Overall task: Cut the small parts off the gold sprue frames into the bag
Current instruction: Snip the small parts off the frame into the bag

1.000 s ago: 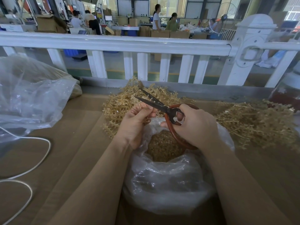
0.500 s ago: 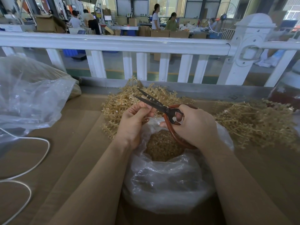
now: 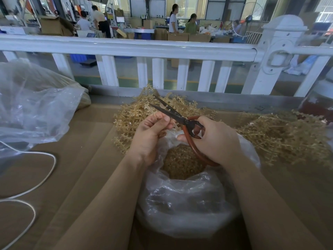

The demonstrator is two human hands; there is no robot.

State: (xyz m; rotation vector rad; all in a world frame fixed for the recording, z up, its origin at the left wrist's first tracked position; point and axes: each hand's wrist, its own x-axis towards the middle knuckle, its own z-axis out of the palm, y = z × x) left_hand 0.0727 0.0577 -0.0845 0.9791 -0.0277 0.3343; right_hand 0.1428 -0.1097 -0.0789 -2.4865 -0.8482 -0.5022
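My left hand (image 3: pixel 150 136) pinches a small gold sprue piece (image 3: pixel 174 126) above the mouth of a clear plastic bag (image 3: pixel 189 199). My right hand (image 3: pixel 214 139) grips red-handled scissors (image 3: pixel 180 119); their dark blades stand apart and point up-left over my left fingers. Cut gold parts (image 3: pixel 182 160) fill the bag's inside. A heap of gold sprue frames (image 3: pixel 129 120) lies behind my left hand, and a second heap (image 3: pixel 281 138) spreads to the right.
The work lies on a brown cardboard-covered table (image 3: pixel 81 159). A large clear bag (image 3: pixel 34 105) sits at the left, with a white cable (image 3: pixel 41 179) looping in front of it. A white railing (image 3: pixel 126 47) runs behind the table edge; people work at benches far beyond it.
Both hands stay almost in place over the bag. The scissor blades remain apart, and my left fingers have shifted slightly on the sprue piece.
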